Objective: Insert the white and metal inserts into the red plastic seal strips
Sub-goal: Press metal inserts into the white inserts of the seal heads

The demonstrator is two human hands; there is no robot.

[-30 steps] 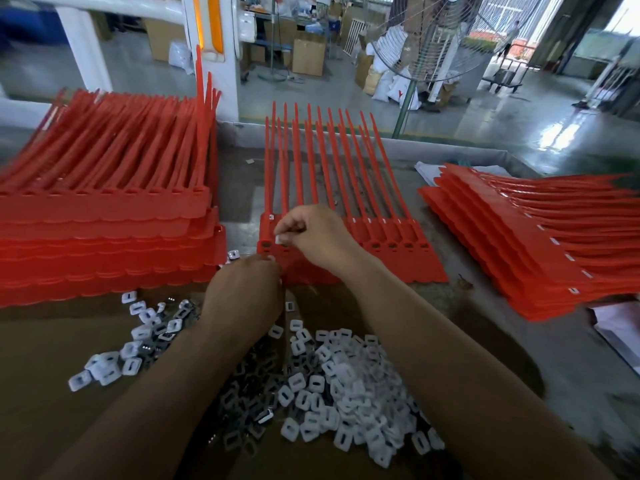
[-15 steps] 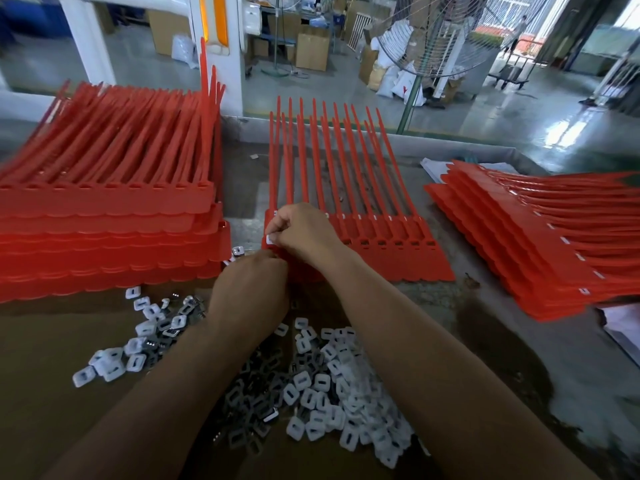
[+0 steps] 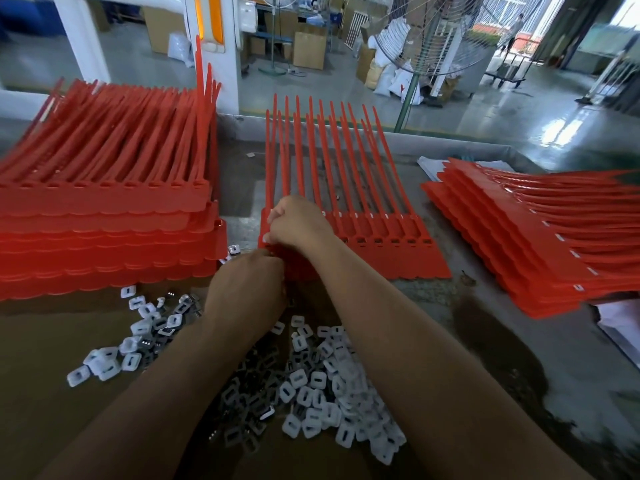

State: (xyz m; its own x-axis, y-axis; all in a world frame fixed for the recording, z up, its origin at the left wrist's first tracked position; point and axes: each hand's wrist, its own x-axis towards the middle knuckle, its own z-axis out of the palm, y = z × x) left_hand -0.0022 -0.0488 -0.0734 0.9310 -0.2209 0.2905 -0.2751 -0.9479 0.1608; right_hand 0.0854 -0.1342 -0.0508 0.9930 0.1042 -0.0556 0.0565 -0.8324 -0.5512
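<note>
Head view: the right hand [image 3: 298,224] sits at the left end of the middle sheet of red seal strips [image 3: 377,237], its fingers curled tight and pinching at the leftmost head of that sheet. A small white spot shows at its fingertips, too small to tell whether it is an insert or a nail. The left hand [image 3: 246,289] is just below and to the left of the right one, its back toward the camera and its knuckles against the near edge of the same sheet. Its fingers are hidden behind the hand, so I cannot tell whether they grasp anything.

The sheet lies flat, its heads next to the hands and its long tails running away from them. Several heads to the right of the right hand carry small white marks.

Under and between both forearms lies a loose pile of white and metal inserts [image 3: 313,389] on brown cardboard [image 3: 41,368], with a smaller scatter out to the left of the left forearm. A tall stack of red strips [image 3: 104,233] stands to the left of the left hand. Another stack [image 3: 540,244], fanned and lower, lies well to the right of the right hand.
</note>
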